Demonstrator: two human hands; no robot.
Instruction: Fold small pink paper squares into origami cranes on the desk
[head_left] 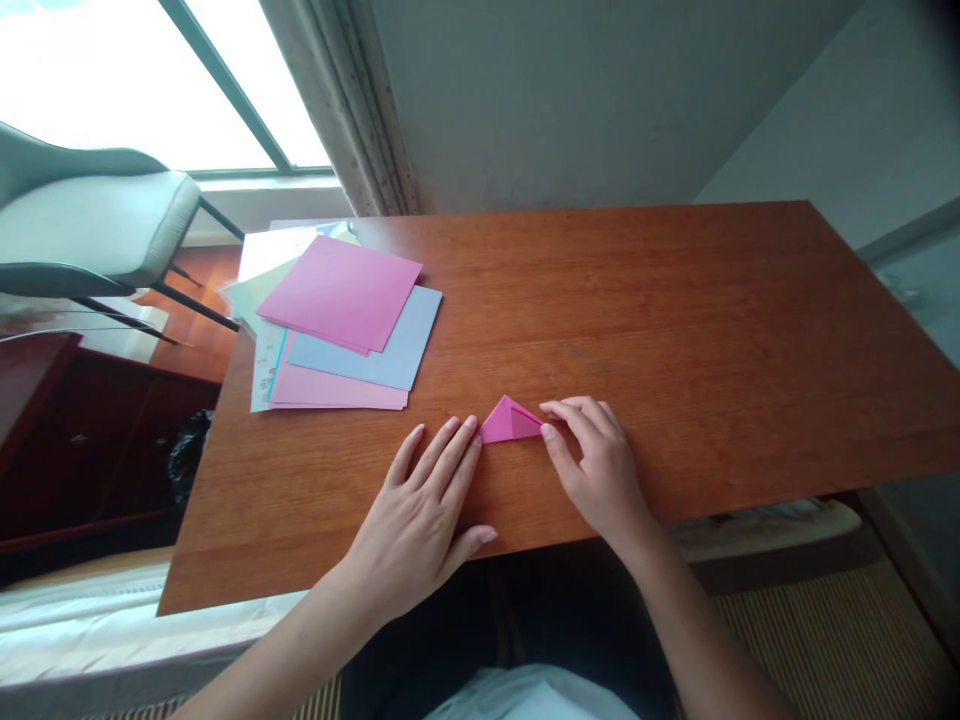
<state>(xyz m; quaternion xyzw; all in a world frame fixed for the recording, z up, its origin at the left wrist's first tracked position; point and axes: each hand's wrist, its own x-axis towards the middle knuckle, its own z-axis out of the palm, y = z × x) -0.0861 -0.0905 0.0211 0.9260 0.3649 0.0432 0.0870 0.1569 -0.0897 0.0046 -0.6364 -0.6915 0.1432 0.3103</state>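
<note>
Folded pink paper (508, 422) just below frame centre on wooden counter (675, 330); right hand (600, 465) pinches its right corner, left hand (424, 515) flat, fingertips at left corner. Black plastic bag (187, 458) frame left, contents hidden.

Brown rectangular wooden desk (675, 330): smooth, grained, faintly glossy. On the desk: bright-pink triangular folded paper (511, 422), smooth, creased; pink rectangular paper sheets (343, 290), smooth, matt. Behind the desk: pale patterned cloth curtain (346, 110).
</note>
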